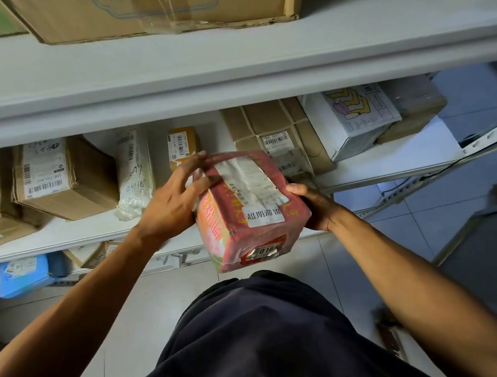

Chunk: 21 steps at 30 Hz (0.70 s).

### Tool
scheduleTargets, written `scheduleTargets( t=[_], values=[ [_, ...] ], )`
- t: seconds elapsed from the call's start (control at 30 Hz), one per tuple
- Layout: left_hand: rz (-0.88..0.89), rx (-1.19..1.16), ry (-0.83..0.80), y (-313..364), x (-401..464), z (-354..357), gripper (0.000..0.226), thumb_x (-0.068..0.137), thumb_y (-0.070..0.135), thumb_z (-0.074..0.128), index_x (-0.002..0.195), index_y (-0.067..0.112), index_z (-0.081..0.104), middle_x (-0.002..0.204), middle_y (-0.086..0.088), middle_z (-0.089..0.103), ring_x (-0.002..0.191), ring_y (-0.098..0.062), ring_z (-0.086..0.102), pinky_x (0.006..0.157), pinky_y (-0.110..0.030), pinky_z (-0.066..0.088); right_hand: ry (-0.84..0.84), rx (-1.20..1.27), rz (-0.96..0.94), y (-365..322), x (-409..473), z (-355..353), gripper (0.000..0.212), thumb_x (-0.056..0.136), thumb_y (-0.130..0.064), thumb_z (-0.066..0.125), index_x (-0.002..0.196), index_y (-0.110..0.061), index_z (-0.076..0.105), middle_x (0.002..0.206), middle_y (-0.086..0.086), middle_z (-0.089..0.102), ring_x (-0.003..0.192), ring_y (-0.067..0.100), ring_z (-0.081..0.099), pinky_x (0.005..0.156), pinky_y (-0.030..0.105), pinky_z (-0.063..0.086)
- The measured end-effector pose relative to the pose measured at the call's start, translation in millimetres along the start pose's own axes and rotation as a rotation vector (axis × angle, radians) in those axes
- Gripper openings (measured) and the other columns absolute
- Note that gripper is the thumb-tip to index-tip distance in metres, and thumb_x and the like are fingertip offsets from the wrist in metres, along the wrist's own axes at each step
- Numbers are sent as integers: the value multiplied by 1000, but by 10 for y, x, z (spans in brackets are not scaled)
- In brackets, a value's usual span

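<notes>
Red parcel (pixel 252 215) (stickers "超期滞留", "0164")

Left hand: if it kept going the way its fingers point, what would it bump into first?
The left hand already grips the red parcel, so it meets that first. If it slid past the parcel's far corner, it would probably reach the brown taped box on the shelf, though depth is hard to judge.

A parcel depot: metal shelves (pixel 231 78) hold labelled parcels (pixel 60 177) (barcodes, handwritten numbers).
</notes>
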<state>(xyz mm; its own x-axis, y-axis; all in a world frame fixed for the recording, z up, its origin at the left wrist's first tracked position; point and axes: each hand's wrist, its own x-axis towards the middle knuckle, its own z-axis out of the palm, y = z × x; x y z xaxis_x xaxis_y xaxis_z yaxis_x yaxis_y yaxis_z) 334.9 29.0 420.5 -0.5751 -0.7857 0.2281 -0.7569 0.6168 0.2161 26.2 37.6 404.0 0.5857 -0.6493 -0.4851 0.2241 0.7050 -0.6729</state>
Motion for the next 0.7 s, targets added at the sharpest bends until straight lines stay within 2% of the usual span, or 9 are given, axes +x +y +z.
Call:
scheduleTargets(
  t=[0.07, 0.17, 0.3, 0.33, 0.4, 0.47, 0.57, 0.63, 0.7],
  values=[
    [-10, -1, 25, -46, -32, 31, 85, 78, 31, 88, 148, 34, 38, 163, -4, 28, 134, -29, 52, 94, -50, 57, -32, -14, -29, -1, 18, 11, 95, 53, -47, 95, 133, -17, 54, 117, 4, 74, 106, 20, 71, 81, 33, 59],
    [-114, -59, 96, -76, -53, 93, 99, 66, 24, 95, 147, 20, 39, 157, -20, 26, 130, -40, 53, 80, -56, 61, -24, -26, -60, 36, 67, -24, 103, 58, -43, 93, 145, -16, 46, 130, 10, 67, 116, 26, 66, 86, 39, 58],
    [-271, -165, 94, 8, -125, 146, 112, 66, 19, 96, 154, 23, 28, 157, -17, 27, 126, -41, 54, 81, -57, 59, 16, -74, -81, 133, 107, -74, 108, 63, -43, 91, 153, -15, 37, 149, 23, 47, 131, 38, 52, 102, 52, 51],
    [-332, -229, 79, 25, -145, 150, 113, 67, 15, 95, 156, 28, 26, 157, -13, 31, 119, -37, 60, 79, -51, 61, 24, -80, -84, 151, 104, -77, 107, 63, -43, 90, 153, -15, 38, 150, 24, 46, 132, 40, 51, 102, 53, 49],
    [-489, -425, 32, 78, -176, 163, 116, 70, 6, 91, 155, 41, 21, 146, 2, 44, 98, -15, 67, 70, -28, 60, 29, -83, -89, 177, 92, -80, 105, 64, -44, 89, 152, -16, 40, 150, 24, 46, 132, 40, 51, 103, 55, 48],
    [-675, -625, 9, 91, -198, 231, 101, 73, -2, 87, 151, 36, 36, 126, 3, 62, 78, -9, 71, 62, -22, 59, 18, -74, -93, 197, 78, -79, 102, 65, -44, 88, 151, -16, 41, 150, 24, 46, 132, 40, 51, 104, 56, 47],
    [-919, -847, -43, 109, -218, 270, 69, 80, -14, 75, 138, 17, 57, 97, -10, 73, 67, -17, 75, 63, -38, 65, 4, -61, -97, 210, 67, -78, 103, 67, -43, 88, 152, -15, 38, 150, 24, 46, 132, 40, 51, 103, 56, 48],
    [-970, -1007, -45, 150, -250, 278, 68, 85, -17, 68, 141, 21, 57, 91, -18, 73, 70, -26, 76, 65, -41, 65, 12, -57, -101, 223, 62, -81, 104, 66, -44, 87, 153, -15, 38, 150, 23, 46, 131, 39, 53, 101, 54, 51],
    [-999, -1171, -63, 164, -296, 250, 70, 90, -17, 62, 146, 24, 53, 99, -23, 73, 81, -32, 76, 70, -38, 64, 17, -40, -104, 237, 54, -79, 105, 65, -44, 88, 152, -14, 38, 150, 23, 47, 130, 37, 54, 100, 52, 52]
  ],
)
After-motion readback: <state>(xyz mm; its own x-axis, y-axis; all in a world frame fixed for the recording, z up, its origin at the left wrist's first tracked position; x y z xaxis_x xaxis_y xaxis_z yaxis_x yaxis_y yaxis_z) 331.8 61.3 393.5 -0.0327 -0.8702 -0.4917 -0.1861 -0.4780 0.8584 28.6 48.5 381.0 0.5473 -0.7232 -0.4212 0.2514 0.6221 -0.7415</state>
